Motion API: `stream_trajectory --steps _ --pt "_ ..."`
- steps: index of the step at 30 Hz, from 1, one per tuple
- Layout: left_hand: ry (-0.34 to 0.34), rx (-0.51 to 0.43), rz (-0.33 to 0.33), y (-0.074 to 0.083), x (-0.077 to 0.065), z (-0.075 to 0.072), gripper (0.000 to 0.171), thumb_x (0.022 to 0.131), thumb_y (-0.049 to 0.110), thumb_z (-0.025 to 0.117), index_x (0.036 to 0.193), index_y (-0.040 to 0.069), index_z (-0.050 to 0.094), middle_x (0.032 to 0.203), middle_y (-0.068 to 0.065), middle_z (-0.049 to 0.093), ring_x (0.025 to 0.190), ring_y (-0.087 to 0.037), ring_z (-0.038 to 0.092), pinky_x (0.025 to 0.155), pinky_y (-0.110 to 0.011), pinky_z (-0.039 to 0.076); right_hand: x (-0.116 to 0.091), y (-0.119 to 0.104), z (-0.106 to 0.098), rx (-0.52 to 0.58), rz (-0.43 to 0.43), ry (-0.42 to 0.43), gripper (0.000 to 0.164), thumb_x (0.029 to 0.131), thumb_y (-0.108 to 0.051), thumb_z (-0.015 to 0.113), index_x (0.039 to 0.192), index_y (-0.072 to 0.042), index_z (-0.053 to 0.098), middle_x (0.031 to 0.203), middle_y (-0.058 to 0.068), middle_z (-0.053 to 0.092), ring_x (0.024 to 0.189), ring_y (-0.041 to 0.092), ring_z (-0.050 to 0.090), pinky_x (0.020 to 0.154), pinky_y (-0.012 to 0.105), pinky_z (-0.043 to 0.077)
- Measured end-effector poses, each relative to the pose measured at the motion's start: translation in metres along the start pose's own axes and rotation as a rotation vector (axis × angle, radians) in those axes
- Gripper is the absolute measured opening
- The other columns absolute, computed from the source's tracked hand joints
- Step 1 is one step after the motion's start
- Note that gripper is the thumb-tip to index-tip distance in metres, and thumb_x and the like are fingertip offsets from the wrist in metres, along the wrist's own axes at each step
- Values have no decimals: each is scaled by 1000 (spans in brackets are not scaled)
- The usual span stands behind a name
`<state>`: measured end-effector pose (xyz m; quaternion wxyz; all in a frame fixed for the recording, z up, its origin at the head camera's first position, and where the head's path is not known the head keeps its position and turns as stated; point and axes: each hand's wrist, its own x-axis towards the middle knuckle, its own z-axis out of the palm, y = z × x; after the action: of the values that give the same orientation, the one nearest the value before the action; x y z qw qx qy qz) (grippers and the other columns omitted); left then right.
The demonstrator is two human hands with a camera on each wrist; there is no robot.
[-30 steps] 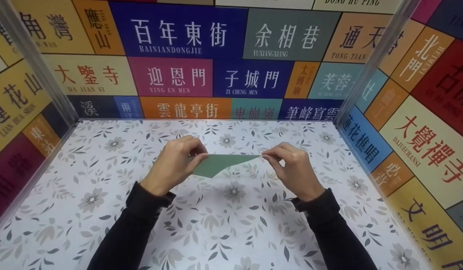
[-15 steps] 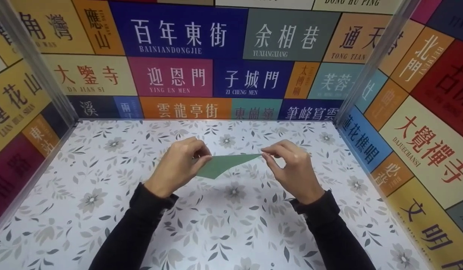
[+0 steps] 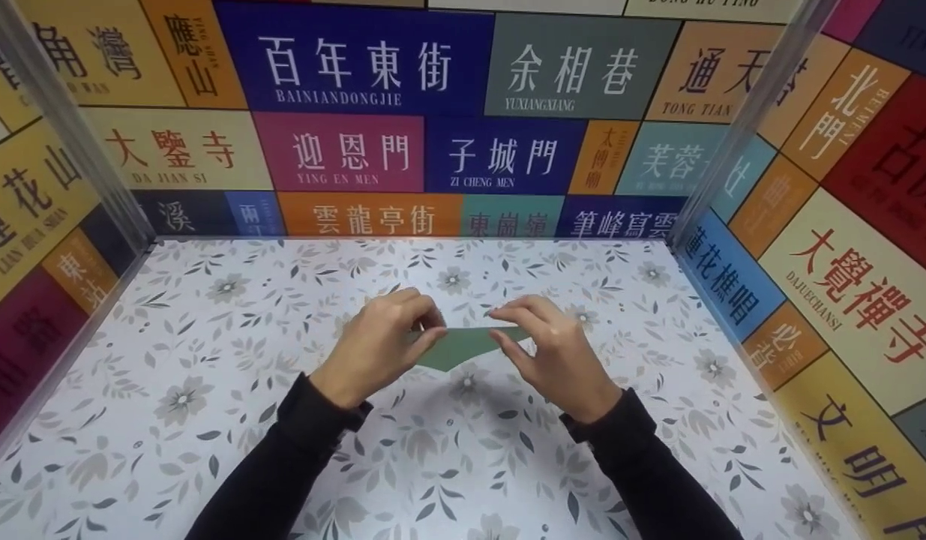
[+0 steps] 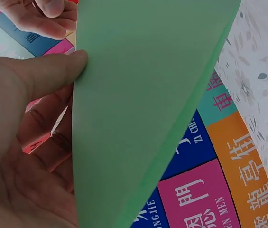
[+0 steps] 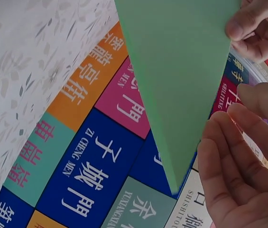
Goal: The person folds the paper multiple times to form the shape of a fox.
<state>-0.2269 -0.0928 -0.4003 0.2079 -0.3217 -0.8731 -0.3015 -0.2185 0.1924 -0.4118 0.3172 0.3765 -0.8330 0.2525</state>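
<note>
A folded sheet of green paper (image 3: 466, 347) hangs above the table, its straight edge on top and a pointed part below. My left hand (image 3: 388, 341) pinches the upper edge between thumb and fingers, with the thumb on the near face in the left wrist view. Beside the paper's right end is my right hand (image 3: 556, 352), thumb and forefinger parted. In the right wrist view that hand's loosely bent fingers lie off the paper, next to its long tapering corner. A narrow second layer shows along the slanted edge of the green paper (image 4: 138, 95) in the left wrist view.
A white tabletop (image 3: 463, 465) with a grey flower and leaf print spreads under both hands. Colourful panels (image 3: 343, 154) with large characters stand at the back and both sides, and clear upright strips (image 3: 714, 157) run along the corners.
Both hands have come closer together and lower in the head view, and the paper has moved along with the left. My right fingers, which pinched the paper's right corner, have let it go.
</note>
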Motion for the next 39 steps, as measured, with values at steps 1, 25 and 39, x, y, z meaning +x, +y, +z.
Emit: stream_trajectory --steps 1,25,39 --pt "-2 3 9 1 0 1 8 102 11 91 101 12 83 96 -3 80 85 -17 77 75 -33 68 0 -1 1 2 -3 -6 28 102 -8 91 129 -7 83 118 11 80 110 24 82 89 36 72" --pt "-18 -2 68 12 -2 11 10 103 12 90 102 13 80 96 -3 77 85 -17 78 73 -32 67 -3 -5 13 8 -45 -50 11 103 -5 88 112 -10 84 103 5 77 91 17 76 76 28 68" --pt "-11 -7 95 14 -3 14 11 103 13 90 110 11 82 104 -4 81 95 -19 83 80 -33 71 -4 -6 13 46 -39 -45 15 101 1 87 112 -8 82 100 5 76 88 16 78 75 25 68"
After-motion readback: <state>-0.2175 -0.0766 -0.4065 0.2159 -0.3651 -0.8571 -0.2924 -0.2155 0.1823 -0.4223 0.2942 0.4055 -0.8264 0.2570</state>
